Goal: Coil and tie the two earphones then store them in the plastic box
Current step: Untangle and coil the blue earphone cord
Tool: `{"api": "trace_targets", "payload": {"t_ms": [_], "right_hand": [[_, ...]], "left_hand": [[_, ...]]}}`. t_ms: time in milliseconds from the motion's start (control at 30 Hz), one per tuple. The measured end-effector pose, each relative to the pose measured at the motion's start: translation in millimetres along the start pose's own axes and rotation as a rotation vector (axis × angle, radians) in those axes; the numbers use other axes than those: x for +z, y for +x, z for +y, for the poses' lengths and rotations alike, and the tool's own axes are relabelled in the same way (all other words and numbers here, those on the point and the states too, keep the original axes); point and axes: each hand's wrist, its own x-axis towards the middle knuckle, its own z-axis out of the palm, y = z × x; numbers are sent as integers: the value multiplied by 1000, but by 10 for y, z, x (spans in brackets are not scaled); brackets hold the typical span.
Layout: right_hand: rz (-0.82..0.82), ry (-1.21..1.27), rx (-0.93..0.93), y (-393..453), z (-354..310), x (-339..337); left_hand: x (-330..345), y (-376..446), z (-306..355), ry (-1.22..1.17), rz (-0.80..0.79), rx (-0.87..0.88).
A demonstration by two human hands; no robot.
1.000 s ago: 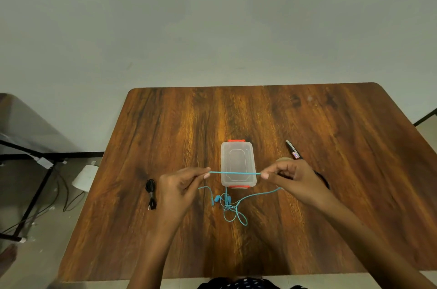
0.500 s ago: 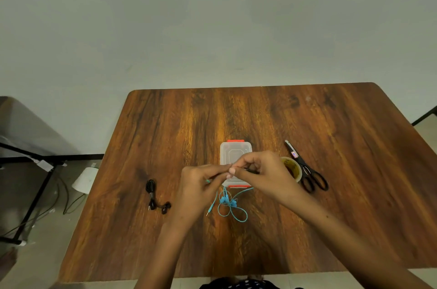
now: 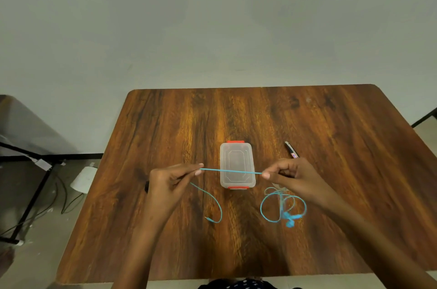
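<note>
Currently both hands, left hand [image 3: 169, 178] and right hand [image 3: 292, 176], are pinching the light, limp blue earphone cable [image 3: 230, 171] taut at mid-frame, gripping best along its cord.

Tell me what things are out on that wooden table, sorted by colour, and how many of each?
Blue: 1, the blue earphones, held by both hands.
Clear with red clips: 1, the plastic box.
Black: 2, the scissors and a mostly hidden black thing.
Total: 4.
</note>
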Motion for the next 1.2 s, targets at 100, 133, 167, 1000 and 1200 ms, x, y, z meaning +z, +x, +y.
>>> {"api": "trace_targets", "payload": {"t_ms": [100,133,167,1000,1200], "right_hand": [[44,-12,12,17,51,81],[57,-11,7,22,60,96],[64,-11,9,27,49,106],[37,60,64,36,194,-12],[93,55,20,52,211,50]], "left_hand": [[-8,-6,-72,41,-29,18],[-17,7,-106,55,-52,-1],[-29,19,-125,79,-82,-22],[36,124,-29,162,-18,79],[100,82,-170,228,-77,29]]}}
